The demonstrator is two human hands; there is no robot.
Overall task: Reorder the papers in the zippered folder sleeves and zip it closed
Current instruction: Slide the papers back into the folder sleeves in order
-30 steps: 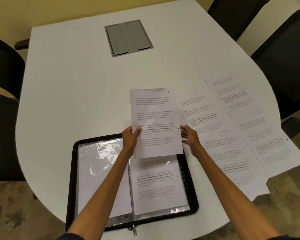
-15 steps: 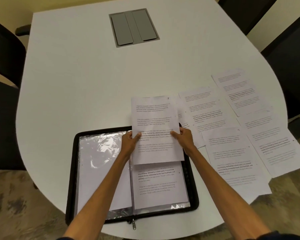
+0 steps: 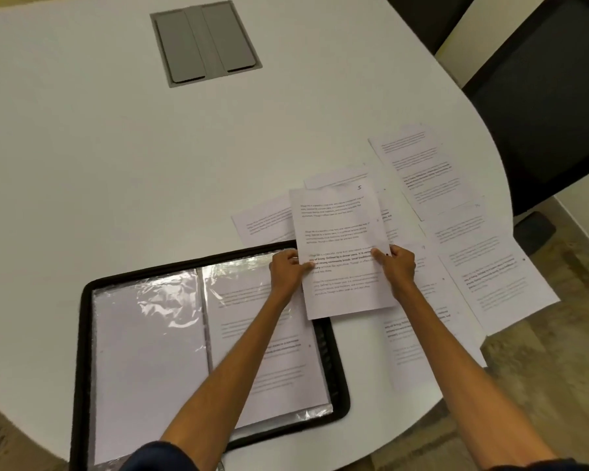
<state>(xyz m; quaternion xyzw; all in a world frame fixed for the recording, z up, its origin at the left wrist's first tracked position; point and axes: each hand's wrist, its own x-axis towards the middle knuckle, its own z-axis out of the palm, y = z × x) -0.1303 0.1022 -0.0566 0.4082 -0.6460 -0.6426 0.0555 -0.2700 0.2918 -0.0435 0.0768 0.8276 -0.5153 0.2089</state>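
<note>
– Fingers of my left hand (image 3: 286, 270) and my right hand (image 3: 397, 266) curl on the side edges of the sheet marked 5 (image 3: 340, 229), thumbs on top, pinching it at mid-height.
– Where is it, exactly?
– Raised over the far right corner of the open zippered folder (image 3: 85, 334), partly above the loose papers (image 3: 490, 273) spread on the table (image 3: 116, 164) to my right.
– And the sleeves?
– The right sleeve (image 3: 293, 379) shows a printed page inside. The left sleeve (image 3: 147, 351) shows a blank white face under crinkled plastic.
– So how do you do this well?
– I judge that 5 has to go into its proper slot. I keep the 2 pinches level so the page does not sag and read the number before committing. Then I free 1 hand to lift the plastic mouth and feed the leading edge in squarely. Which edge the sleeve opens at I cannot tell.
– Risk?
– A corner catching and creasing, or my arm scattering the loose pile's order.
</note>
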